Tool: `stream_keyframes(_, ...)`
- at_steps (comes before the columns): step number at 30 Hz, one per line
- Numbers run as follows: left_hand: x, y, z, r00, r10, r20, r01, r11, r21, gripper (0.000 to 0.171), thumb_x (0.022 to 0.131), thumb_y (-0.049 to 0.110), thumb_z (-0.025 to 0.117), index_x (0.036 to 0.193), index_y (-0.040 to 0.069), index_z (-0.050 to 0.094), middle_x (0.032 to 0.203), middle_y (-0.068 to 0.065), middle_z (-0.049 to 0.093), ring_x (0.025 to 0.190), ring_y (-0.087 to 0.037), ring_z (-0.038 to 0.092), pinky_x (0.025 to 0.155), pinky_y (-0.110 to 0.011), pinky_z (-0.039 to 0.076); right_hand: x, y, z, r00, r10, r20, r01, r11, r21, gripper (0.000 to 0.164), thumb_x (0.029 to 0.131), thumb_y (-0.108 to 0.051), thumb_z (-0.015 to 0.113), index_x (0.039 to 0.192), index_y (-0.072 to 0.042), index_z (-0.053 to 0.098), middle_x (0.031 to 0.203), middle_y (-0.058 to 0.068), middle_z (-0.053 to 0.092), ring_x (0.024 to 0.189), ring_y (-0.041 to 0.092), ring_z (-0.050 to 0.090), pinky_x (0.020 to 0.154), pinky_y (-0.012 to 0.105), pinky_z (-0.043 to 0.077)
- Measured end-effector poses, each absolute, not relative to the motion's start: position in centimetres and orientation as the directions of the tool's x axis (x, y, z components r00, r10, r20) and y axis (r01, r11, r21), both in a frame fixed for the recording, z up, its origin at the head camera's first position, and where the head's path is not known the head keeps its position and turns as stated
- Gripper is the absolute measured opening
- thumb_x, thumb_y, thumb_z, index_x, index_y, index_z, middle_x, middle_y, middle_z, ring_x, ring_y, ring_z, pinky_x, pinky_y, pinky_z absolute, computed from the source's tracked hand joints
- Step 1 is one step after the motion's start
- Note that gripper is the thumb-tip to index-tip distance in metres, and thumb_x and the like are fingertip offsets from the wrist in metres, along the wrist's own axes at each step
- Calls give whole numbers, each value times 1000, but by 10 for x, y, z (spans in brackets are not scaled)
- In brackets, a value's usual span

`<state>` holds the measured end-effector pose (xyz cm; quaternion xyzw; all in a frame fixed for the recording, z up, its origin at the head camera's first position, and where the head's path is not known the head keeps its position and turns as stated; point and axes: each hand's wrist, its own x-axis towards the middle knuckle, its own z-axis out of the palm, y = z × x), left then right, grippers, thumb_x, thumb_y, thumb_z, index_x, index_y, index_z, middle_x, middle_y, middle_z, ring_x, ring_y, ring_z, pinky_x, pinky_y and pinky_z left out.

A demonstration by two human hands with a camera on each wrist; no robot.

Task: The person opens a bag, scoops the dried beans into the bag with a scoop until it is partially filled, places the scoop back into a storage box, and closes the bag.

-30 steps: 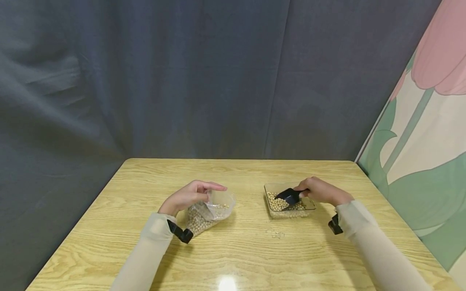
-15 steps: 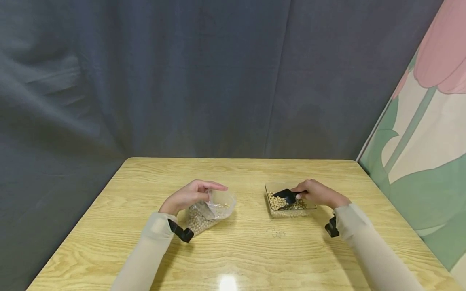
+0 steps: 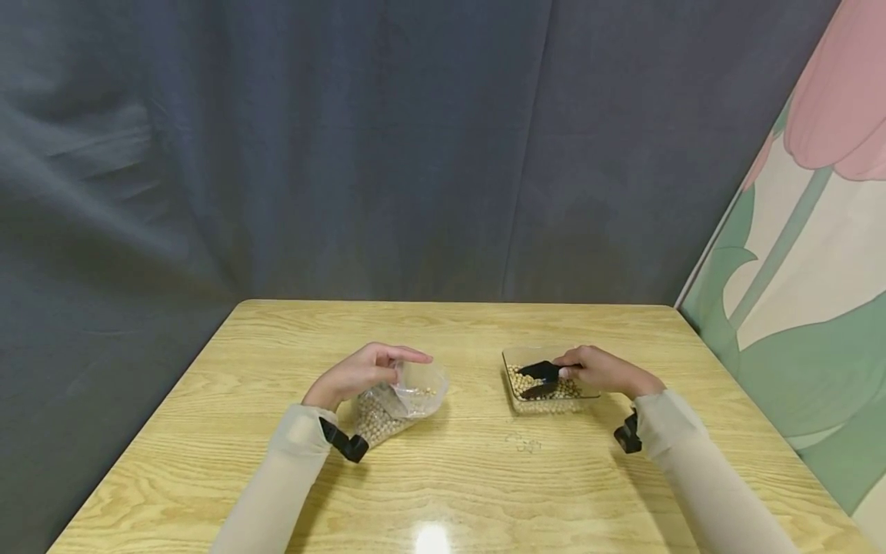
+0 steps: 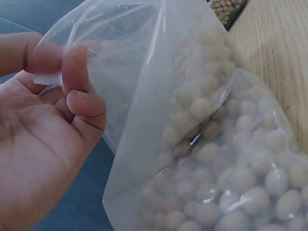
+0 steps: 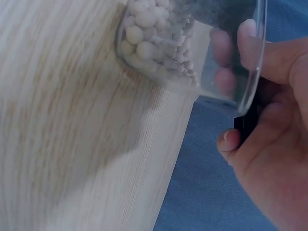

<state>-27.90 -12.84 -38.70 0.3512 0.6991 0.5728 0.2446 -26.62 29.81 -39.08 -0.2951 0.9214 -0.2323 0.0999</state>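
My left hand pinches the upper edge of a clear plastic bag, holding its mouth wide. Pale round beans fill the lower part of the bag, which rests on the table. To the right, my right hand grips the handle of a black scoop. The scoop's blade is inside a clear rectangular container, tilted low among more of the same beans. In the right wrist view, fingers show through the container's wall, and the handle's black end sticks out below the thumb side.
The wooden table carries both bag and container, with a gap between them. Small faint light marks lie in front of the container. A dark curtain hangs behind, and a flower-patterned panel stands at the right.
My right hand has shifted slightly left and nearer to me, and the scoop has rolled so its hollow no longer faces up. My left hand and the bag have stayed still.
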Motion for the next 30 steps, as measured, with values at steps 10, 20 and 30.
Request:
stream_keyframes(10, -278, -127, -387, -637, 770, 49, 193, 97, 976, 47, 89, -10, 41, 135, -4, 52, 146, -22, 43, 66, -22, 42, 59, -29, 39, -262, 297, -397, -843, -536, -40, -442, 734, -515, 36, 98, -8, 50, 127, 13, 55, 116, 26, 62, 103, 36, 61, 84, 45, 51)
stream_keyframes(20, -280, -127, -390, -629, 775, 59, 200, 87, 976, 46, 90, -10, 41, 135, -6, 52, 144, -24, 44, 64, -18, 41, 59, -28, 38, -258, 301, -406, -854, -519, 41, -460, 715, -526, 35, 97, -7, 52, 128, 9, 56, 121, 26, 60, 110, 41, 58, 87, 48, 50)
stream_keyframes(30, -281, -125, -390, -631, 773, 64, 208, 89, 974, 47, 89, -10, 42, 135, -4, 53, 132, -28, 50, 60, -19, 37, 54, -29, 33, -259, 307, -410, -860, -507, 59, -456, 712, -535, 36, 97, -8, 53, 129, 8, 56, 126, 26, 58, 117, 44, 53, 90, 49, 49)
